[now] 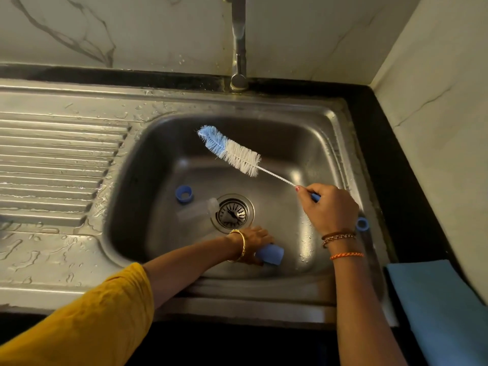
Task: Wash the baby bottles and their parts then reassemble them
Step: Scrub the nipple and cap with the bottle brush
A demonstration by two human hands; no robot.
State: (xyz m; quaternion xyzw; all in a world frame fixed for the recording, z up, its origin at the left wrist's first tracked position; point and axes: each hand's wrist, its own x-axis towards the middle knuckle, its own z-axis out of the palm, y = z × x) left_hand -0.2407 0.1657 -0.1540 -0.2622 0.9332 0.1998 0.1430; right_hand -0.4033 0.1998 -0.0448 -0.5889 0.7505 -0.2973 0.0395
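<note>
Baby bottle parts lie scattered in the steel sink (330,143). A clear bottle body (196,210) lies on its side just beside the drain (232,213); a blue collar ring (184,193) sits near it on the basin floor. A blue cap (270,254) lies at the near wall, under the left hand (254,237), whose fingers curl round it. A second blue ring (362,224) rests at the basin's right edge, behind the right wrist.

Right hand (327,207): fingers wrapped round the blue handle of the bottle brush (232,151), bristle head raised over the basin, touching nothing.

Handling, judged: all parts are light, rigid plastic. Droplets on the steel suggest the parts are wet and likely slippery. The cap is best taken round its side wall. The clear body is hard to see against the steel; grip it mid-barrel. The brush stem is thin twisted wire and will probably flex under push.

Contents: the basin holds no standing water. Whether the bottle body holds anything cannot be told. The tap (239,48) shows no stream. A blue cloth (435,307) lies on the counter (396,159) at right.
</note>
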